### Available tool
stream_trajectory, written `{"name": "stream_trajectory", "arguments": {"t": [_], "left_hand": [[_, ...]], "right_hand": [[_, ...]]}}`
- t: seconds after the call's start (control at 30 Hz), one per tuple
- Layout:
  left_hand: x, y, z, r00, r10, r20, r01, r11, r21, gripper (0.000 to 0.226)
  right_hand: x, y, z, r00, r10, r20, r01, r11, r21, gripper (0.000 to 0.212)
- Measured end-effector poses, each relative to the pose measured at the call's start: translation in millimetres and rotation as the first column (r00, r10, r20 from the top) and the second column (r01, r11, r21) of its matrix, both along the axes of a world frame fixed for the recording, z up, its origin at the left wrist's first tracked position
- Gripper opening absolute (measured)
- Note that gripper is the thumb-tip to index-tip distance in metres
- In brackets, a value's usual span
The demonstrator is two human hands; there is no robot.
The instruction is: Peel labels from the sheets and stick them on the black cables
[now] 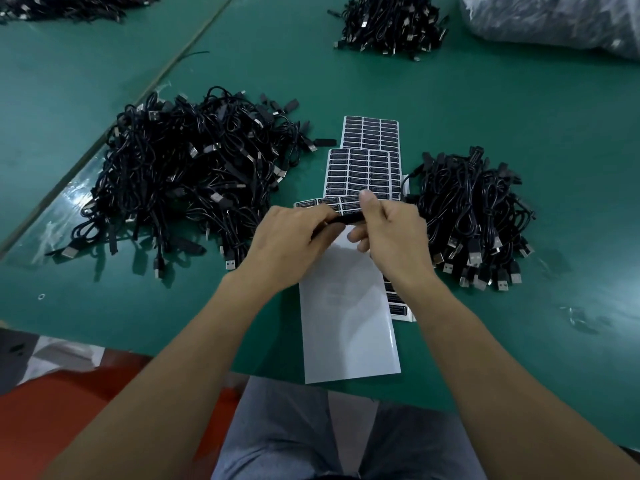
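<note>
Black and thin, one cable [347, 220] is stretched in the centre of the frame. The left hand [291, 244] and right hand [391, 230] both pinch it, probably to keep it tight for wrapping. A label there would be hidden by the hands. Just above lie the label sheets [360, 168], below them a bare backing sheet [346, 306], and cable heaps at left [187, 174] and right [471, 209] on the green tabletop [519, 116].

Label sheets [363, 168] on table [519, 98] btwn left cable pile [180, 174] & right pile [471, 216].
</note>
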State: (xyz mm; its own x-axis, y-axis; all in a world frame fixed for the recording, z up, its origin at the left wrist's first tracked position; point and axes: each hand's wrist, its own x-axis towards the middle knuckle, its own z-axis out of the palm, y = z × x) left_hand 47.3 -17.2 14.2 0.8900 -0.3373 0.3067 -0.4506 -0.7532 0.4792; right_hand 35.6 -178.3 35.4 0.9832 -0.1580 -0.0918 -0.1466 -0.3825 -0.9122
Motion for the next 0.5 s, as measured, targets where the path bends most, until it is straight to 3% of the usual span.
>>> {"name": "stream_trajectory", "arguments": {"t": [0.1, 0.17, 0.3, 0.43, 0.5], "left_hand": [[0.5, -7.6, -9.0, 0.989, 0.139, -0.046, -0.135, 0.988, 0.081, 0.022], [1.8, -13.9, -14.7, 0.978, 0.2, -0.061, -0.19, 0.972, 0.139, 0.021], [2.7, -21.0, -22.5, 0.952, 0.279, -0.124, -0.262, 0.955, 0.135, 0.017], [2.1, -23.2, -23.4, 0.937, 0.317, -0.148, -0.301, 0.946, 0.12, 0.012], [2.7, -23.8, -22.4, 0.927, 0.331, -0.174, -0.314, 0.942, 0.119, 0.012]], "right_hand": [[3.6, -2.9, 2.8, 0.999, 0.0, 0.032, 0.007, 0.974, -0.226, 0.035], [5.5, -4.1, 5.2, 1.0, -0.007, 0.02, 0.012, 0.964, -0.266, 0.031], [9.8, -4.6, 4.6, 0.994, -0.041, -0.098, 0.023, 0.985, -0.173, 0.037], [18.7, -2.1, -3.7, 0.972, -0.052, -0.228, 0.078, 0.991, 0.105, 0.013], [19.8, -3.7, -9.0, 0.97, -0.059, -0.235, 0.09, 0.988, 0.124, 0.01]]}}
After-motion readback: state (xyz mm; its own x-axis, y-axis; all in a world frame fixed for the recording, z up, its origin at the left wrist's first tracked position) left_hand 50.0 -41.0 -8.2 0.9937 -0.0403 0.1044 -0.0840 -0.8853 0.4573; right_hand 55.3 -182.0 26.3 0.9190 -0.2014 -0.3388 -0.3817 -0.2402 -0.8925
